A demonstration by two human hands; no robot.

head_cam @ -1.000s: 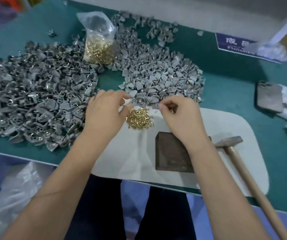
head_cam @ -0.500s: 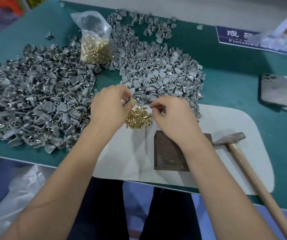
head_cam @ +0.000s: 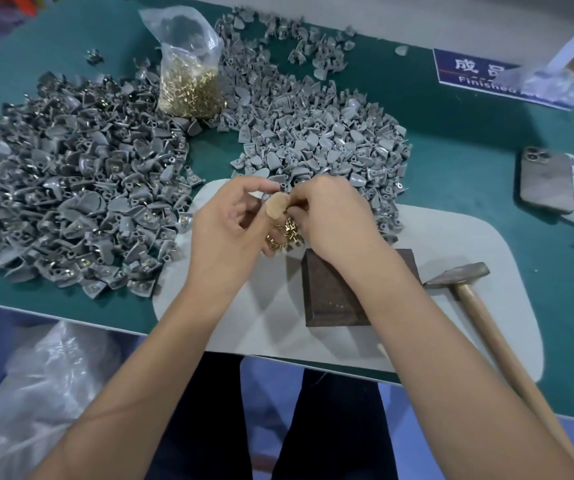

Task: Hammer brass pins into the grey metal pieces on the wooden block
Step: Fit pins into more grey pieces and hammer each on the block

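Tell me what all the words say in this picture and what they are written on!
"成品": white characters on the blue sign lying on the green table; the second character is partly covered by a plastic bag.
"Finished": white letters under the characters on that sign; whatever follows is hidden by the plastic bag.
No other readable text shows; the phone shows none.

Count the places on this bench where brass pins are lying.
2: a clear plastic bag of brass pins standing between the grey piles, and a loose heap on the pale mat beneath both hands. More may be hidden.
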